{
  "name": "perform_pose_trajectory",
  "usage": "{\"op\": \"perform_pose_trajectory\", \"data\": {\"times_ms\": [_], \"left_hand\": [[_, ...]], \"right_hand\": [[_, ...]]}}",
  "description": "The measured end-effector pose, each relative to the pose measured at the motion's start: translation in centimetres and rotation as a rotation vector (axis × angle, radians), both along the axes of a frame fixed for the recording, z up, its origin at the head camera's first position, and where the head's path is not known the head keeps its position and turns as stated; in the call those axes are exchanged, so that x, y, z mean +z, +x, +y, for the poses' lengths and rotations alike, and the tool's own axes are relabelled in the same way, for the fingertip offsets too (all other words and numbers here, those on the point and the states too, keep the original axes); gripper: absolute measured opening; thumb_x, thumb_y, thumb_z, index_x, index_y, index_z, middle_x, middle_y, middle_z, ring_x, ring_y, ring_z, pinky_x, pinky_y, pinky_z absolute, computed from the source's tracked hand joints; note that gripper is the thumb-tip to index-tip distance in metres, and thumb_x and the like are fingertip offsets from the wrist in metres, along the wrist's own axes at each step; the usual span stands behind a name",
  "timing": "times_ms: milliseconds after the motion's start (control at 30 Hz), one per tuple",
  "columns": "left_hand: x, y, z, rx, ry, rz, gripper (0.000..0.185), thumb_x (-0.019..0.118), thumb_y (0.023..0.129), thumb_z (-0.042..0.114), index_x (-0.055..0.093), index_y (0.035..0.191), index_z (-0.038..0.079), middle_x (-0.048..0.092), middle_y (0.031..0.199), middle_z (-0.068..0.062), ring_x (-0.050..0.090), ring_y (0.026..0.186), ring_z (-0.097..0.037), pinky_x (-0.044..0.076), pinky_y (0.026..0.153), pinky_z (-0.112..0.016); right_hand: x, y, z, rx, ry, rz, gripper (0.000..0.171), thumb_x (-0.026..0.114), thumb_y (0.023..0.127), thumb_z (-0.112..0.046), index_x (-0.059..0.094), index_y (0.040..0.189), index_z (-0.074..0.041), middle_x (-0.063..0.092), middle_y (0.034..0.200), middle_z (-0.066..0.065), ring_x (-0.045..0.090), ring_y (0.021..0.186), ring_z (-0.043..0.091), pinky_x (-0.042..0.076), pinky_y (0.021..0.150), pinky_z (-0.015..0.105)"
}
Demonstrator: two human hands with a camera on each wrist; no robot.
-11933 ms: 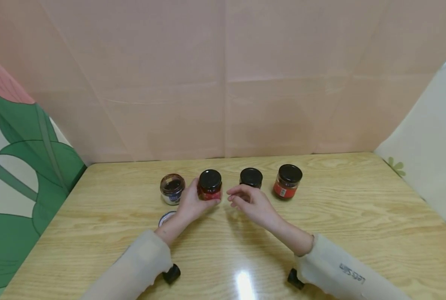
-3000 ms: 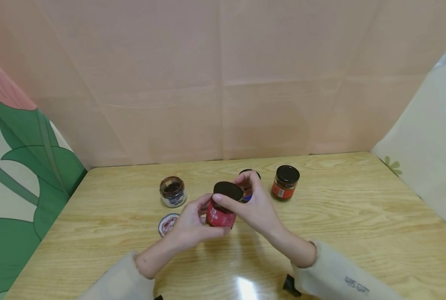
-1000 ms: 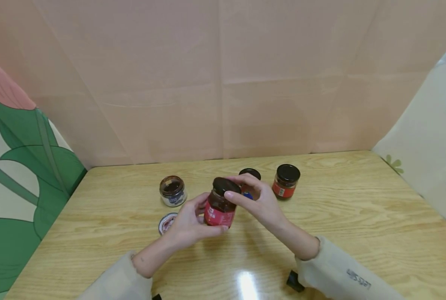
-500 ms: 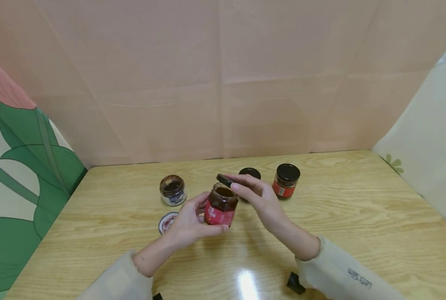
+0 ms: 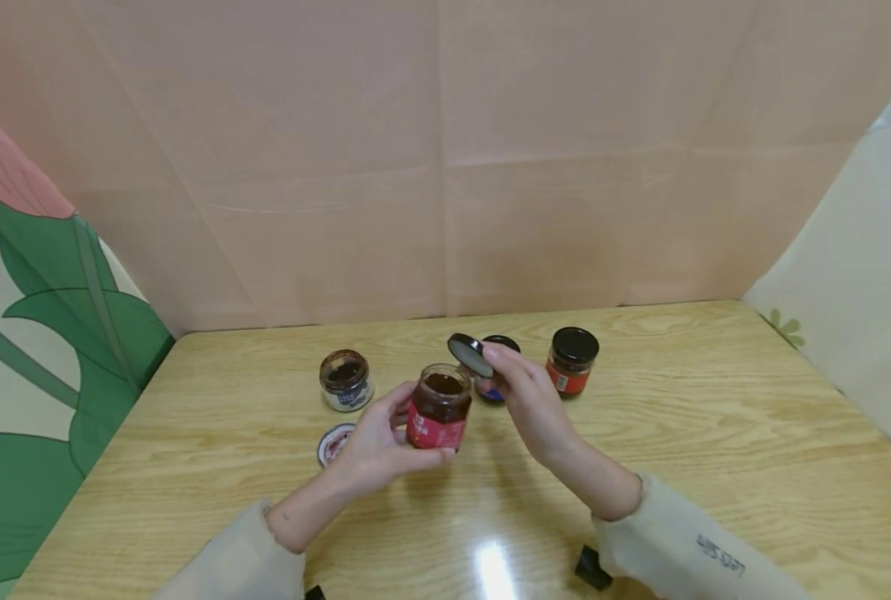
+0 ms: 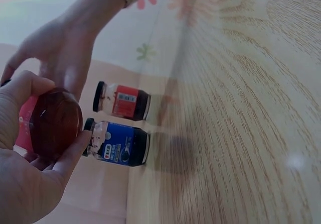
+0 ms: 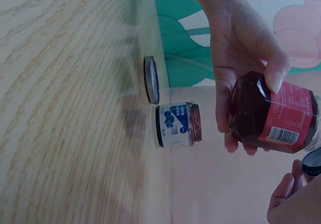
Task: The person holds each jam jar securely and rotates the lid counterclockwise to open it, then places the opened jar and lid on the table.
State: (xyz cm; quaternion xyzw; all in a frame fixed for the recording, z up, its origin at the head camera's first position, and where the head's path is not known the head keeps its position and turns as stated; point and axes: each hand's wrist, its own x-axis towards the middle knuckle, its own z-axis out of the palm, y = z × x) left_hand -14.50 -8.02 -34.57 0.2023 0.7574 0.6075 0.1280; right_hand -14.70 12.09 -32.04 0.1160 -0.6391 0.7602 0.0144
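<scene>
My left hand (image 5: 379,446) grips a glass jam jar (image 5: 439,412) with a red label, held up off the table, its mouth uncovered and dark contents showing. In the left wrist view the jar's faceted base (image 6: 56,123) faces the camera. Just right of the rim, my right hand (image 5: 528,400) pinches the jar's black lid (image 5: 471,355) by its edge, tilted so the grey inside shows. The right wrist view has the lid (image 7: 312,162) near the jar's mouth, and the label's barcode turned to the camera.
An uncapped blue-and-white jar (image 5: 346,383) stands at the left, with its lid (image 5: 334,446) lying in front, partly behind my left hand. Behind my right hand stands a blue-labelled jar (image 6: 120,143). Right of it is a capped red-labelled jar (image 5: 571,362). A wall backs the table (image 5: 685,400).
Over the last second the black lid has come off the red-labelled jar and moved right and up in my right hand, tilting. My left hand keeps the jar nearly still.
</scene>
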Motion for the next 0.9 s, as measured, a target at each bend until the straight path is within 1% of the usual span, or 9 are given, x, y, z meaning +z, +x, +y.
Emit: {"op": "perform_pose_trajectory", "data": {"times_ms": [67, 133, 267, 333, 533, 667, 767, 800, 900], "left_hand": [[0.0, 0.0, 0.0, 0.012, -0.001, -0.012, 0.075, 0.08, 0.072, 0.008, 0.044, 0.137, 0.006, 0.058, 0.126, -0.015, 0.058, 0.114, -0.029, 0.052, 0.093, -0.035], [0.0, 0.0, -0.1, 0.022, 0.002, -0.019, 0.075, 0.08, 0.071, 0.008, 0.045, 0.137, 0.006, 0.058, 0.125, -0.015, 0.058, 0.114, -0.029, 0.052, 0.093, -0.036], [0.1, -0.1, -0.1, 0.035, 0.012, -0.025, 0.075, 0.081, 0.071, 0.007, 0.045, 0.137, 0.007, 0.057, 0.126, -0.015, 0.058, 0.115, -0.03, 0.052, 0.094, -0.036], [0.2, -0.1, -0.1, 0.04, 0.013, -0.028, 0.076, 0.081, 0.071, 0.007, 0.044, 0.137, 0.007, 0.057, 0.126, -0.016, 0.057, 0.116, -0.031, 0.051, 0.094, -0.036], [0.3, -0.1, -0.2, 0.05, 0.012, -0.023, 0.077, 0.08, 0.071, 0.005, 0.042, 0.138, 0.005, 0.056, 0.127, -0.016, 0.056, 0.117, -0.031, 0.05, 0.096, -0.038], [0.3, -0.2, -0.2, 0.055, 0.013, -0.017, 0.078, 0.08, 0.071, 0.004, 0.042, 0.139, 0.005, 0.057, 0.127, -0.016, 0.057, 0.116, -0.031, 0.051, 0.096, -0.037], [0.3, -0.2, -0.2, 0.062, 0.012, -0.019, 0.078, 0.079, 0.071, 0.004, 0.042, 0.139, 0.005, 0.057, 0.126, -0.016, 0.057, 0.116, -0.031, 0.051, 0.095, -0.037], [0.3, -0.2, -0.2, 0.064, 0.012, -0.019, 0.078, 0.079, 0.071, 0.004, 0.042, 0.139, 0.005, 0.057, 0.126, -0.016, 0.057, 0.116, -0.031, 0.051, 0.095, -0.037], [0.3, -0.3, -0.2, 0.072, 0.006, -0.019, 0.076, 0.079, 0.072, 0.004, 0.043, 0.139, 0.006, 0.057, 0.126, -0.016, 0.057, 0.116, -0.031, 0.052, 0.094, -0.037]], "right_hand": [[-0.1, -0.1, 0.0, -0.012, -0.029, -0.015, 0.025, 0.042, 0.099, -0.018, 0.06, 0.096, -0.002, 0.055, 0.082, 0.0, 0.048, 0.076, 0.011, 0.044, 0.076, 0.024], [0.0, -0.1, -0.1, -0.02, -0.058, -0.051, 0.027, 0.041, 0.101, -0.019, 0.06, 0.096, -0.002, 0.058, 0.081, 0.0, 0.049, 0.075, 0.012, 0.044, 0.074, 0.024], [0.3, -0.1, -0.2, -0.015, -0.108, -0.146, 0.032, 0.037, 0.102, -0.025, 0.06, 0.103, -0.002, 0.065, 0.084, -0.002, 0.054, 0.078, 0.013, 0.045, 0.074, 0.023], [0.4, -0.2, -0.2, -0.007, -0.132, -0.172, 0.032, 0.036, 0.102, -0.027, 0.06, 0.104, -0.006, 0.067, 0.085, -0.002, 0.057, 0.078, 0.013, 0.045, 0.073, 0.023], [-0.1, -0.5, 0.1, 0.038, -0.15, -0.165, 0.037, 0.03, 0.103, -0.032, 0.063, 0.098, -0.015, 0.067, 0.079, -0.003, 0.058, 0.074, 0.011, 0.044, 0.07, 0.022], [-0.3, -0.6, 0.3, 0.056, -0.135, -0.171, 0.043, 0.025, 0.104, -0.035, 0.062, 0.1, -0.015, 0.067, 0.08, -0.002, 0.055, 0.073, 0.011, 0.043, 0.069, 0.022], [-0.4, -0.6, 0.3, 0.05, -0.111, -0.19, 0.048, 0.024, 0.104, -0.037, 0.063, 0.112, -0.011, 0.069, 0.092, -0.005, 0.058, 0.084, 0.01, 0.044, 0.076, 0.023], [-0.4, -0.6, 0.3, 0.046, -0.099, -0.203, 0.05, 0.024, 0.104, -0.038, 0.063, 0.118, -0.009, 0.069, 0.092, -0.006, 0.059, 0.087, 0.01, 0.045, 0.077, 0.024], [-0.7, -0.5, 0.2, 0.055, -0.076, -0.275, 0.057, 0.025, 0.104, -0.04, 0.052, 0.133, 0.0, 0.069, 0.094, -0.005, 0.061, 0.09, 0.009, 0.048, 0.079, 0.023]]}}
